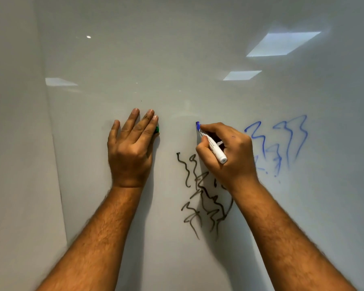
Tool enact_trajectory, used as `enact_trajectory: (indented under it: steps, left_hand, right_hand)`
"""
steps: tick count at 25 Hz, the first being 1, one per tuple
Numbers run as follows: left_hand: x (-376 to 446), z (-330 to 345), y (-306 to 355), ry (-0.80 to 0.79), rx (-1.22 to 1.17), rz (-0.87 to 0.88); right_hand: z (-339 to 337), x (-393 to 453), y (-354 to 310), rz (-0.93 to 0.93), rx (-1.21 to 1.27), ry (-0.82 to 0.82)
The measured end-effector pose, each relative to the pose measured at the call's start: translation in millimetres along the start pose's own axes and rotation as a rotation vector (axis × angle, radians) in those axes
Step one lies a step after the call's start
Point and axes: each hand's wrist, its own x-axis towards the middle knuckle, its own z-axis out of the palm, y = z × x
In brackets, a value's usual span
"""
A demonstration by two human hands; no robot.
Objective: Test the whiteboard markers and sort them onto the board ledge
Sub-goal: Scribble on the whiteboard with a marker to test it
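right hand (pixel 225 152) gripping blue marker (pixel 211 144), tip on whiteboard (pixel 177 59)

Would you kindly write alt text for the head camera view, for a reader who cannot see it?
A person's right hand holds a blue-tipped marker to a whiteboard, above black scribbles and left of blue scribbles. The left hand lies flat on the board with straight fingers, a small green object peeking out beside it.

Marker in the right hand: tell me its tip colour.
Blue tip on the marker, with a white barrel, held by the right hand; the head view shows it.
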Motion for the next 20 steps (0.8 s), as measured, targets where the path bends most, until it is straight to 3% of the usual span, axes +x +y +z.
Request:
enact_trajectory:
  steps: [5, 11, 17, 20]
  left_hand:
    - [-3.5, 1.7, -4.2, 0.009, -0.026, 0.016]
    - [-5.7, 1.5, -0.1, -0.021, -0.009, 0.023]
    - [-11.3, -4.2, 1.6, -0.125, -0.017, -0.027]
    - [-12.7, -6.9, 1.8, -0.187, -0.02, -0.028]
  right_hand:
    - [-11.3, -6.4, 6.6, -0.002, -0.05, 0.024]
    - [-17.0, -19.0, -11.1, 0.024, -0.107, -0.09]
    - [14.6, -28.9, -24.0, -0.105, -0.107, -0.057]
    - [20.7, -22.5, -23.4, -0.056, -0.098, 0.016]
